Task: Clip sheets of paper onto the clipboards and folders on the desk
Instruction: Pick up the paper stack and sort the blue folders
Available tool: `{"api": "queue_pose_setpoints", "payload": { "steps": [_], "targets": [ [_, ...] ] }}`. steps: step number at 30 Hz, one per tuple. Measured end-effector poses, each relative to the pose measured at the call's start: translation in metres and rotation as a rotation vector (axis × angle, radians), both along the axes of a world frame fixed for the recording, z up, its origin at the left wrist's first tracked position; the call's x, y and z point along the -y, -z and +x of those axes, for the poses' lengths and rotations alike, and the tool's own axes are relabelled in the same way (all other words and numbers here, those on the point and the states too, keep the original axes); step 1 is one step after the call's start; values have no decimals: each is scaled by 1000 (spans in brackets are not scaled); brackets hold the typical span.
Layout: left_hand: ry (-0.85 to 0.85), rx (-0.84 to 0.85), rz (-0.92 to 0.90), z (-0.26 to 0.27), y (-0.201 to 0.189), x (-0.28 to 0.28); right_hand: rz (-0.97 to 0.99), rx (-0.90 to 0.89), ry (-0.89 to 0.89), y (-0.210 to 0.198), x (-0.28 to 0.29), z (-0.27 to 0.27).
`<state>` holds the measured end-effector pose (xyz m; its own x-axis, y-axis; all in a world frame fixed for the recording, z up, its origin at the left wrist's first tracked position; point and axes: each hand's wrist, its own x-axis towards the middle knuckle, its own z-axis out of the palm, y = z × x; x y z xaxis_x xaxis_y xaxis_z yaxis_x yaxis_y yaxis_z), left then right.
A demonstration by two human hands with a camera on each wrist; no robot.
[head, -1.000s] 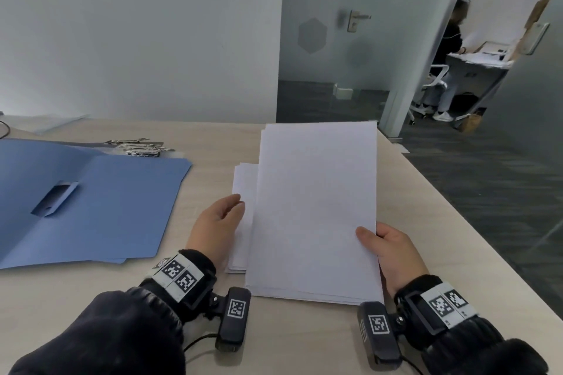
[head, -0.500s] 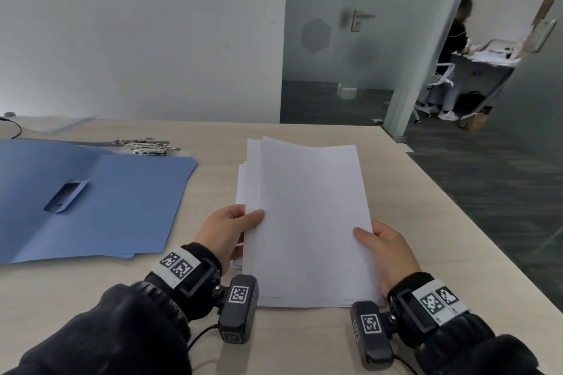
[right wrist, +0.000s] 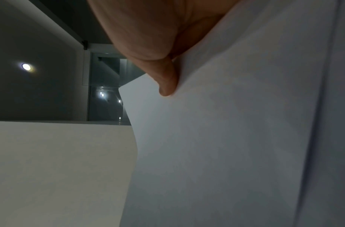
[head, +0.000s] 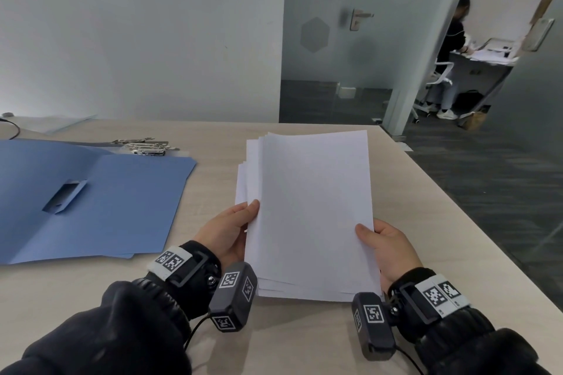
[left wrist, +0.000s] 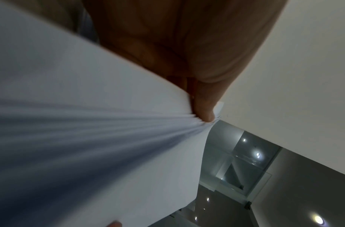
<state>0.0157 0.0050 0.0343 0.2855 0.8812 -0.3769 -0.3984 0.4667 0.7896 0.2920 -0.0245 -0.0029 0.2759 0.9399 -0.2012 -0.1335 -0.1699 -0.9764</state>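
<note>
1. Since a second ago I have brought my left hand point(head: 227, 230) in from beside the white paper stack point(head: 310, 210) to pinch its left edge, thumb on top; the sheets are lower and squarer now.
2. My right hand point(head: 388, 248) pinches the right edge likewise.
3. That suggests the bundle is gathered and ready to carry to the open blue card folder point(head: 100, 201) on the pale wooden desk point(head: 426, 222).
4. The stack hangs just above the desk, long axis pointing away from me, top edge farthest.
</note>
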Motion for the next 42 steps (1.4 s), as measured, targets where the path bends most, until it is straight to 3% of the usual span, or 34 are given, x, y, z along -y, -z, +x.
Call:
{"api": "queue_pose_setpoints", "payload": {
  "steps": [6, 9, 14, 16, 24, 28, 31, 33, 38, 42],
  "targets": [
    [9, 14, 7, 0, 2, 0, -14, 0, 6, 2, -1, 0],
    [27, -74, 66, 0, 1, -1, -3, -5, 11, 2, 0, 0],
    [26, -654, 298, -1, -2, -4, 12, 37, -18, -4, 3, -3],
    [10, -797, 360, -1, -6, -7, 24, 121, -18, -7, 3, -4],
    [-93, -801, 277, -13, 0, -24, 20, 295, 78, -8, -3, 14],
    [-121, -898, 312, -26, -1, -36, 48, 258, 154, -18, 1, 27],
    [-153, -1018, 452, -26, -8, -38, 106, 164, 168, -30, 3, 25],
    [-146, -935, 550, -18, -18, -33, 159, 113, 141, -40, 3, 17],
    [-126, -480, 629, 7, -52, -22, 336, -3, 40, -66, -2, -12],
    [-225, -327, 670, 6, -74, -24, 435, 0, -16, -86, -16, -22]
  ]
}}
